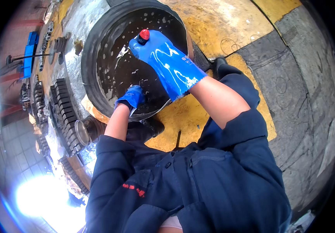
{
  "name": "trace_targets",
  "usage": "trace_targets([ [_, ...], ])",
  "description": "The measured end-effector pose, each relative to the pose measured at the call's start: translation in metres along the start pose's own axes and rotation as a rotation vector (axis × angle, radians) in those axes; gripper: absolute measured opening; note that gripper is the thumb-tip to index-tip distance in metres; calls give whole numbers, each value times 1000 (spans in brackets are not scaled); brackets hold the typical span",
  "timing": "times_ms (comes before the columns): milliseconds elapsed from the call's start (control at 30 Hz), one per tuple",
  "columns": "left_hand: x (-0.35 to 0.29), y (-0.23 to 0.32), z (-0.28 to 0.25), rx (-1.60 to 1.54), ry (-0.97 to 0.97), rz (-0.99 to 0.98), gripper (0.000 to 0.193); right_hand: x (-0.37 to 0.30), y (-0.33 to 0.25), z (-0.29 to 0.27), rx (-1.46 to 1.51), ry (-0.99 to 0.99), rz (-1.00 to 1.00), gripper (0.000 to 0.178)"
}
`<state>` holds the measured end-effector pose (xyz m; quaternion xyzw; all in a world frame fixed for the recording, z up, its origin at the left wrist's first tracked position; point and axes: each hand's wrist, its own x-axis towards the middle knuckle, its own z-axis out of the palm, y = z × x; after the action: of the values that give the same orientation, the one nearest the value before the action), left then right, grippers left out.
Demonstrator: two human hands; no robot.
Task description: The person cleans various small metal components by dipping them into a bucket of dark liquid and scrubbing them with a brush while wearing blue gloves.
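Observation:
A big round dark tub (90,64) stands in front of me, holding murky dark liquid (126,72) with pale foam flecks. My right hand (157,52), in a long shiny blue rubber glove, is over the tub. Its fingers are closed around a handle (143,35) with a red end and a black collar; the rest of that tool is hidden by the glove and liquid. At the tub's near side my left hand (132,97), also in a blue glove, reaches down into the liquid. Its fingers are submerged, so whether they grip anything is hidden.
Left of the tub lie a row of dark ribbed metal parts (64,112) and a round metal cylinder (85,131). Farther left is a blue object (28,56) among more metal parts. My boot (222,66) rests by the tub's right side, near yellow flooring (221,25) and grey mats (291,89).

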<state>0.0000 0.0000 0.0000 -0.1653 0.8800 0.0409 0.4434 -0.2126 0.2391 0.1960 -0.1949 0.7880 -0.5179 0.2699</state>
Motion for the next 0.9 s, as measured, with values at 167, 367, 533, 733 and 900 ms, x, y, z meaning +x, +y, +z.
trace_targets([
  [167, 7, -1, 1, -151, 12, 110, 32, 5, 13, 4, -72, 33, -13, 43],
  [367, -70, 31, -29, -377, 155, 206, 27, 7, 26, 8, -51, 42, 8, 43],
  [533, -132, 33, -65, -1019, 181, 102, 26, 1, 22, 9, -148, -23, 97, 44],
  [733, -157, 13, -76, -1467, 369, 73, 39, 17, 47, 37, 30, -102, 40, 41],
  [900, -155, 17, -69, -1609, 392, 213, 40, -9, 22, 61, 362, -334, -229, 25],
])
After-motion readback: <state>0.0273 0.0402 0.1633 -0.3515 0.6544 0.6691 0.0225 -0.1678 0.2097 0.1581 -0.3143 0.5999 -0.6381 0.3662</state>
